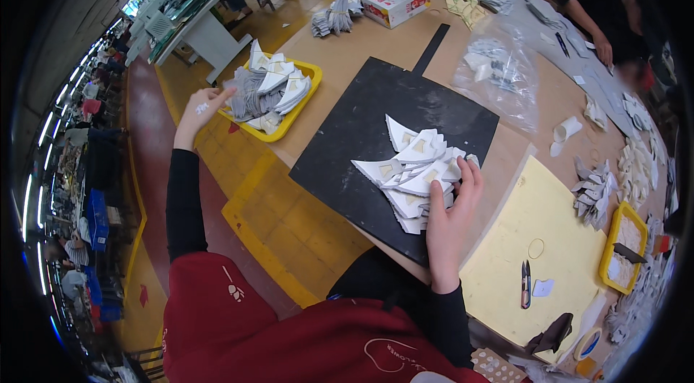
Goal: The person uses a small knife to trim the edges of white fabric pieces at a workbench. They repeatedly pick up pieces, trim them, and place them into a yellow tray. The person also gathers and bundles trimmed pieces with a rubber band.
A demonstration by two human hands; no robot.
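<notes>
Clock centred on the black board (340, 119), 12 = top of view. Board lies flat on the brown worktop (303, 43), its narrow strip handle pointing toward 1.

Pile of white cut pieces (412, 166) sits on the board, offset toward 5: overlapping, pointed ends, small beige patches on several.

Right hand (455, 217) is at the pile's 4 o'clock side, touching its edge. Fingers spread, thumb clear of the rest.

Left hand (202, 110) is out at 10, at the 9 o'clock side of the yellow tray (309, 97). Thumb and index reach toward the tray; tips blurred, so can't tell if they pinch anything. Tray holds a heap of grey and white cut pieces (271, 87).

Around the board: bundle of grey pieces (336, 16) at 11, red-white-yellow box (396, 1) at 12, clear plastic bag (499, 69) with pieces inside at 2. Yellow sheet (499, 256) at 4, carrying thread snips (525, 285) and a rubber band (536, 241). Smaller yellow tray (606, 261) further out at 4. Co-worker's hand (604, 50) well off at 2, over more grey pieces.
</notes>
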